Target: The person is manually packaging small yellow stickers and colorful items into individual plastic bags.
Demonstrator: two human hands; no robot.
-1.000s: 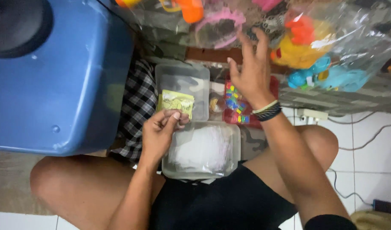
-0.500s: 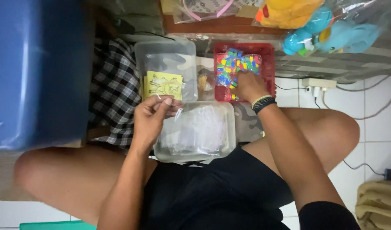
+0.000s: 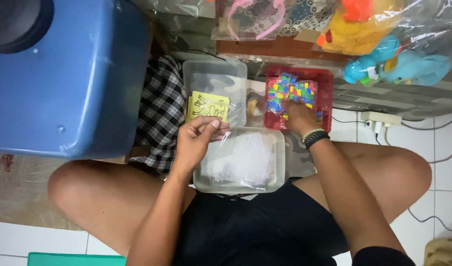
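Head view: looks straight down on a seated person with bare knees spread to the lower left and right of the frame, which leaves the lap between them as the work spot.
Lap container: a clear plastic tub (image 3: pixel 240 160) sits at the centre of the frame between the thighs, close under both hands; it holds what look like small clear bags.
Left hand: the left hand (image 3: pixel 199 143) hovers at the tub's upper left corner, fingers (image 3: pixel 212 125) pinched narrow on a small clear plastic bag (image 3: pixel 221 134), apparently held up by its edge so the mouth stays reachable.
Right hand: the right hand (image 3: pixel 299 118) reaches past the tub into the red tray (image 3: pixel 324 81), right of centre; its fingers are curled down among the pieces, and I cannot tell whether they hold any.
Coloured pieces: a heap of small bright bricks (image 3: pixel 290 91) fills the upper part of the red tray, just beyond the right hand.
Second tub: another clear container (image 3: pixel 216 79) stands above the lap tub, touching it, with a yellow printed card (image 3: pixel 207 106) inside at its lower left.
Cloth: a black-and-white checked cloth (image 3: pixel 159 118) lies left of the tubs.
Blue bin: a large blue plastic bin (image 3: pixel 63 83) fills the upper left of the frame.
Far edge: bagged soft toys (image 3: pixel 383 44), yellow and turquoise, lie along the upper right; a white power strip (image 3: pixel 381 119) sits on the tiled floor below them.
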